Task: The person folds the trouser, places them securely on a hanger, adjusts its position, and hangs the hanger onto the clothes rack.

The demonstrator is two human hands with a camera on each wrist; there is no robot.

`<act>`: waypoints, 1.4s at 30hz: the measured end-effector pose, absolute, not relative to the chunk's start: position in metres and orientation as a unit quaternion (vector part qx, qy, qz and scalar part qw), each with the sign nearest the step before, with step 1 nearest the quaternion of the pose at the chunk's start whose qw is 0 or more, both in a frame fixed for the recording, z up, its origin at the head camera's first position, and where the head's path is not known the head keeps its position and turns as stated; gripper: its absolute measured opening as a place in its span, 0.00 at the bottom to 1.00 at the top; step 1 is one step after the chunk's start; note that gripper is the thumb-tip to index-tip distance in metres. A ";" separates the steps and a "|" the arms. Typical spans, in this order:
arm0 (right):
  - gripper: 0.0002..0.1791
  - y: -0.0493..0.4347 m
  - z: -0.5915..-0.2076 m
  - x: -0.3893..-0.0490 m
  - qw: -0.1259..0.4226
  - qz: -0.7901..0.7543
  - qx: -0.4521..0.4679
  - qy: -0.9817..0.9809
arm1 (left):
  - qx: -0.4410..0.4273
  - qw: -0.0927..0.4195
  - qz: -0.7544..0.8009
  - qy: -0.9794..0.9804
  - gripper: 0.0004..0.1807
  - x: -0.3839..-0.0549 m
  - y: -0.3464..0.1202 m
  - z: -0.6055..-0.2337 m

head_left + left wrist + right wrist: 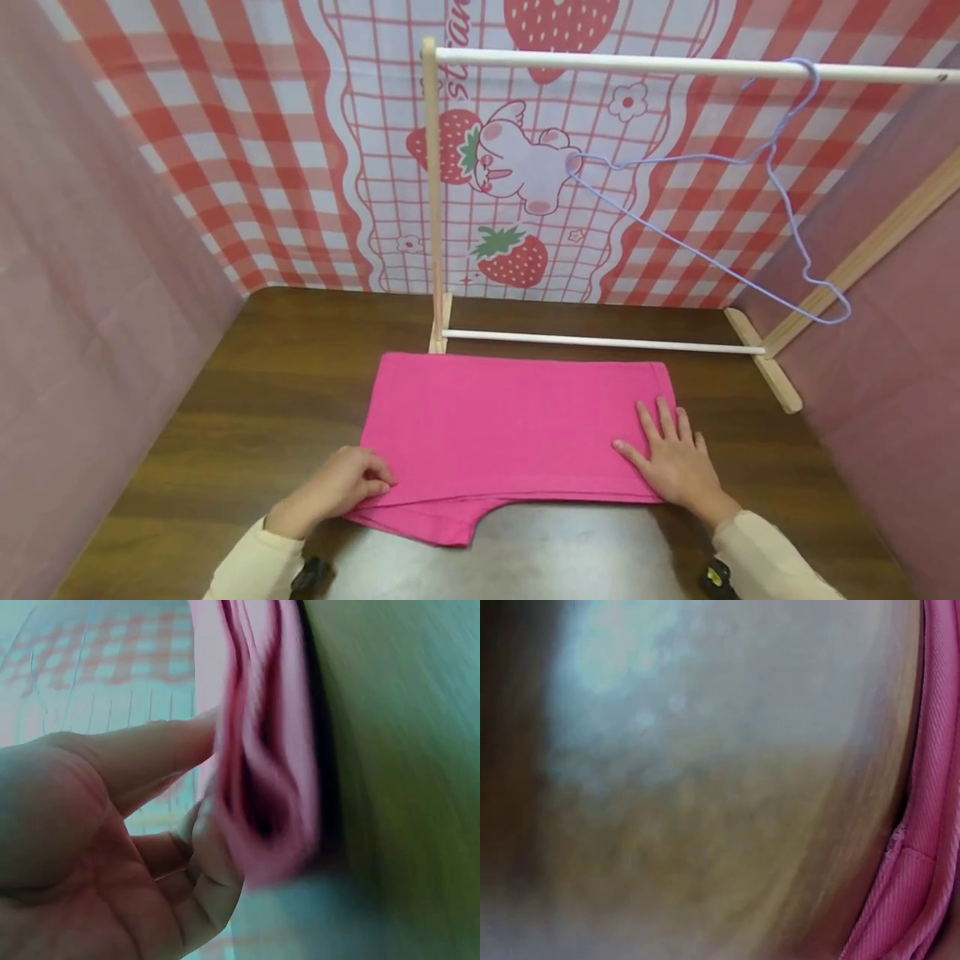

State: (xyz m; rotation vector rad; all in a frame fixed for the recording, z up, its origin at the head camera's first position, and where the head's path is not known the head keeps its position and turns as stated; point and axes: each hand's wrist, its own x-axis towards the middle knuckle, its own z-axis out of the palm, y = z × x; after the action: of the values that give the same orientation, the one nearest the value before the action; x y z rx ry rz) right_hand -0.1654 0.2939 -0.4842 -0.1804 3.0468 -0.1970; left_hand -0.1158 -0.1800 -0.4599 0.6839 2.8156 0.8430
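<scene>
Folded pink pants (517,425) lie flat on the table, the legs stacked and a pointed crotch flap sticking out at the lower left. At their lower left corner my left hand (347,483) pinches the fabric, its fingers curled. The left wrist view shows the thumb and fingers of that left hand (112,825) at the layered fold of the pink pants (262,787). My right hand (675,462) rests flat with spread fingers on the right end. Only the pants' twill edge (930,750) shows in the right wrist view; the hand itself is hidden there.
Behind the pants stands a wooden rack (434,192) with a white top bar (637,62) and a white lower bar (600,341). A lilac wire hanger (697,157) hangs from the top bar. Pink cloth walls flank the brown wooden table (247,400).
</scene>
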 end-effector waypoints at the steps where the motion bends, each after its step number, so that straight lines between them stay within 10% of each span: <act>1: 0.50 0.294 -0.485 -0.165 0.045 -0.066 -0.058 0.995 | 0.210 0.059 0.281 0.934 0.03 -0.115 -0.185 -0.460; 30: 0.50 0.339 -0.451 -0.207 0.123 -0.312 0.052 0.941 | 0.008 0.113 0.365 0.924 0.30 -0.157 -0.199 -0.455; 42: 0.43 0.353 -0.451 -0.221 0.205 -0.448 0.114 0.863 | -0.038 0.138 0.473 0.869 0.27 -0.191 -0.199 -0.458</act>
State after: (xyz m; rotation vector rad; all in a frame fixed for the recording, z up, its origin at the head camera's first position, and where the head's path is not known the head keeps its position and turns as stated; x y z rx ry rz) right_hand -0.2207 0.3530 -0.4512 0.3188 2.4043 -1.2484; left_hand -0.1909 -0.1991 -0.4578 -0.1108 2.5138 1.3691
